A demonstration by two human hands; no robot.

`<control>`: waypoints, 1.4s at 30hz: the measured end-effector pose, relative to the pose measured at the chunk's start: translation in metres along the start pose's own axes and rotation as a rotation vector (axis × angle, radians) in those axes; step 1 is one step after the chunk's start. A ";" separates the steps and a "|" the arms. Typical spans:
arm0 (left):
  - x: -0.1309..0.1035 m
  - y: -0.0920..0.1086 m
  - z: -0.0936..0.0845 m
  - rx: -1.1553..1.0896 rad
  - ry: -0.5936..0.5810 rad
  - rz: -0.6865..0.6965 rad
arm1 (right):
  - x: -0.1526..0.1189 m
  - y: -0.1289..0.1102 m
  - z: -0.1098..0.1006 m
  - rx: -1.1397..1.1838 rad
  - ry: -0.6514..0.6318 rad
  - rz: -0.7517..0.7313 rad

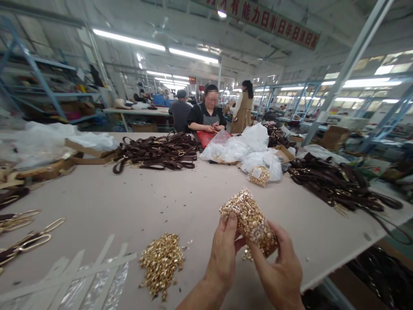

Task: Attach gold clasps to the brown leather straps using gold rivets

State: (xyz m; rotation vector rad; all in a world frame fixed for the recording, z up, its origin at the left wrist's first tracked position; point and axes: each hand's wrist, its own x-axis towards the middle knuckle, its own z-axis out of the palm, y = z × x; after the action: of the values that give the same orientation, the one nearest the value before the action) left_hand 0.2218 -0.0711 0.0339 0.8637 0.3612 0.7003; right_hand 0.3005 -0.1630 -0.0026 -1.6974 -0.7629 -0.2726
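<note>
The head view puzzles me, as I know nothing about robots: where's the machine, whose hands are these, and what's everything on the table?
There is no machine here, just a person working bare-handed. The camera sits on that person's head and looks forward and down, so the hands enter from the bottom edge. The left hand and right hand together hold a clear bag full of small gold-coloured pieces. On the table, a loose heap of gold-coloured pieces lies left of the hands. Farther back are dark straps with metal fittings and white plastic bags. Another person sits across the table.
</note>
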 end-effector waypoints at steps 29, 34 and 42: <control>-0.178 0.052 -0.087 0.619 -0.177 0.070 | -0.123 -0.092 -0.071 0.417 -0.514 0.378; -0.176 0.052 -0.089 0.646 -0.147 0.066 | -0.117 -0.098 -0.089 0.321 -0.633 0.357; -0.175 0.055 -0.088 0.661 -0.162 0.068 | -0.126 -0.096 -0.090 0.247 -0.279 0.318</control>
State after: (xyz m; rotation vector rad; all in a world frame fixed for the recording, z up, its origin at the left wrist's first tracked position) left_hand 0.0240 -0.1173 0.0263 1.5550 0.4255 0.5698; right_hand 0.1651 -0.2818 0.0273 -1.6076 -0.6832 0.2746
